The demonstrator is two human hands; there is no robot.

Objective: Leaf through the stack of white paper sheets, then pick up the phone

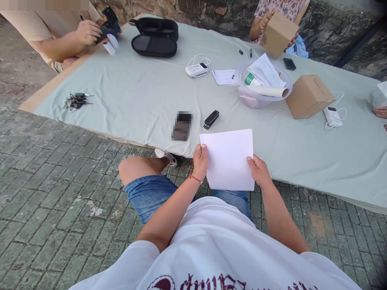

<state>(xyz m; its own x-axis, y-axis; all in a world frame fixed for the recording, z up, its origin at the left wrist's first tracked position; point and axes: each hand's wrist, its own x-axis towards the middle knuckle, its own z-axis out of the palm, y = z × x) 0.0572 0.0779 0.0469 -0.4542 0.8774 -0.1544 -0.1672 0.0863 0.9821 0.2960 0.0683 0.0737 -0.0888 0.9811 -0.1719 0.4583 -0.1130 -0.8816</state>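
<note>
Smooth, matt paper sheet (230,161); creased cloth table cover (133,94); glossy plastic bowl (256,101); matt cardboard box (308,97); rough brick paving (60,181)

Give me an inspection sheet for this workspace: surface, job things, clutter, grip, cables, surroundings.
Surface: pale cloth, wrinkled.
Job things: white paper, no marks seen on the visible side.
Clutter: keys, open black case, blurred dark object, black stapler, plastic tub with papers and roll, cardboard box.
Grip: left hand and right hand hold opposite edges, thumbs on top.
Cables: white leads at two white devices.
Surroundings: paved ground, stone wall, other people nearby.
</note>
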